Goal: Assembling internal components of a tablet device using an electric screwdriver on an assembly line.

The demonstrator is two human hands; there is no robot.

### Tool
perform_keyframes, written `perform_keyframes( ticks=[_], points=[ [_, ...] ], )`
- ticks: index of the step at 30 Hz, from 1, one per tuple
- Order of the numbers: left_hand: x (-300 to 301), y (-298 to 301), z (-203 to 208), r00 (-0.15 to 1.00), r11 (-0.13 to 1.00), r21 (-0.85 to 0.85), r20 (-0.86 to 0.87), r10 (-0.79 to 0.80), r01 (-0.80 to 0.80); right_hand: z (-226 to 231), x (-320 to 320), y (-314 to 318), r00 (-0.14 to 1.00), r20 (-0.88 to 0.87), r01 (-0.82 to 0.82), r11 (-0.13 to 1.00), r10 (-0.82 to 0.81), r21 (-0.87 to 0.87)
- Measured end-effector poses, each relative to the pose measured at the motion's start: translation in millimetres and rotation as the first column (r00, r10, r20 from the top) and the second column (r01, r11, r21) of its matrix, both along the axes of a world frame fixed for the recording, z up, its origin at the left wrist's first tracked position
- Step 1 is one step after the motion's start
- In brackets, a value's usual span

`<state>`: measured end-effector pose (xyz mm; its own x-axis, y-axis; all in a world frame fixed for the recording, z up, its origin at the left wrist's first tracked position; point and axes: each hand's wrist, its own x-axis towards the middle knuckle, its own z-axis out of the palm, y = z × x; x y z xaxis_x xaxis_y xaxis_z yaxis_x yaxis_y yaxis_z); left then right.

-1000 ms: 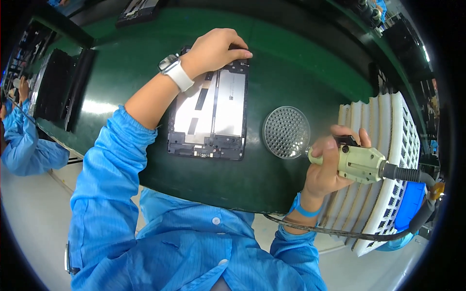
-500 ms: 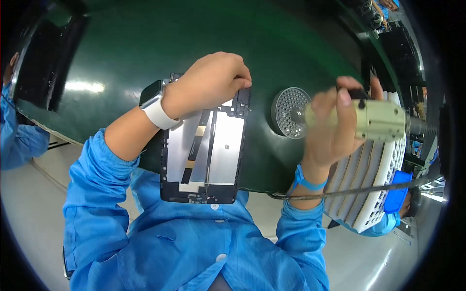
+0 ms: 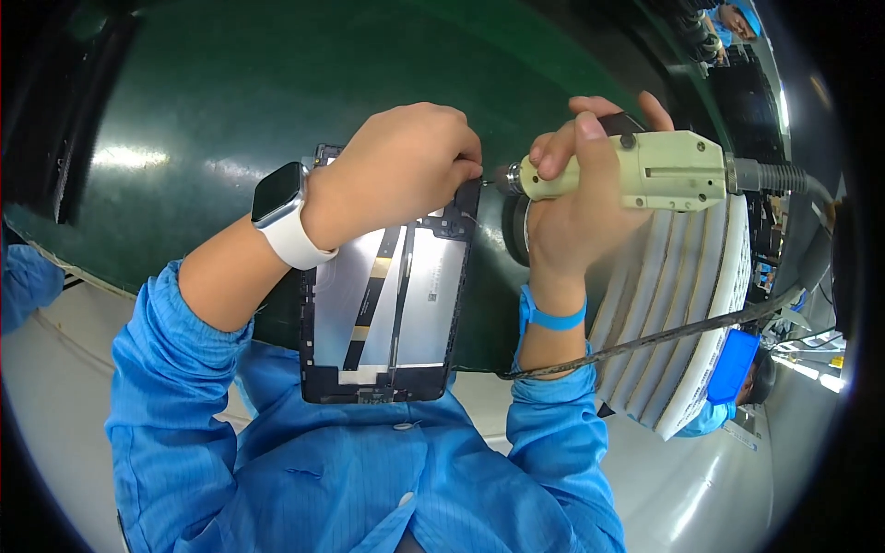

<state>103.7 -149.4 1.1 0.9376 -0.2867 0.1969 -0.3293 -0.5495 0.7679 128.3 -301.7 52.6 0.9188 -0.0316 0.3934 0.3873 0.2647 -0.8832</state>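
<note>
An opened tablet [image 3: 433, 304], showing silver plates, a dark frame and a ribbon cable, lies at the table's near edge with its lower end over my lap. Across its upper part reaches my left hand [image 3: 406, 166], fingers pinched at the upper right edge; what they hold, if anything, is hidden. My right hand [image 3: 581, 212] is wrapped round a pale green electric screwdriver [image 3: 682, 170], held sideways. The screwdriver's tip points left, close to my left fingertips; whether it touches the tablet I cannot tell. Behind my right hand, a round metal screw dish [image 3: 513, 226] is mostly hidden.
A dark cable [image 3: 664, 341] slants across my right forearm. White ridged trays [image 3: 682, 304] are stacked at the right, beside a blue bin [image 3: 733, 366]. A black object [image 3: 64, 120] stands on the green table [image 3: 304, 74] at the far left. Another person [image 3: 733, 23] shows at the upper right.
My right hand has carried the screwdriver left, from over the screw dish to the tablet's upper right edge. My left hand stays pinched there. The whole view has shifted slightly.
</note>
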Motion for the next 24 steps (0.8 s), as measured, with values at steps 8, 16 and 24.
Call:
perform_keyframes(
  ticks=[8, 16, 24],
  points=[
    [0.8, 0.6, 1.1, 1.000, 1.000, 0.010, -0.017, -0.004, 0.005, -3.6, 1.3, 1.6, 0.999, 0.010, -0.036, 0.999, 0.036, -0.009],
    [2.4, -0.6, 1.6, 0.999, 1.000, 0.010, -0.042, 0.009, -0.008, -4.6, -2.3, 4.5, 0.998, 0.021, -0.063, 0.997, 0.063, -0.036],
    [2.5, -0.5, 2.3, 0.999, 1.000, -0.013, -0.032, 0.020, -0.020, 0.4, -3.0, 1.8, 1.000, 0.020, -0.006, 0.999, 0.007, -0.054]
  ],
)
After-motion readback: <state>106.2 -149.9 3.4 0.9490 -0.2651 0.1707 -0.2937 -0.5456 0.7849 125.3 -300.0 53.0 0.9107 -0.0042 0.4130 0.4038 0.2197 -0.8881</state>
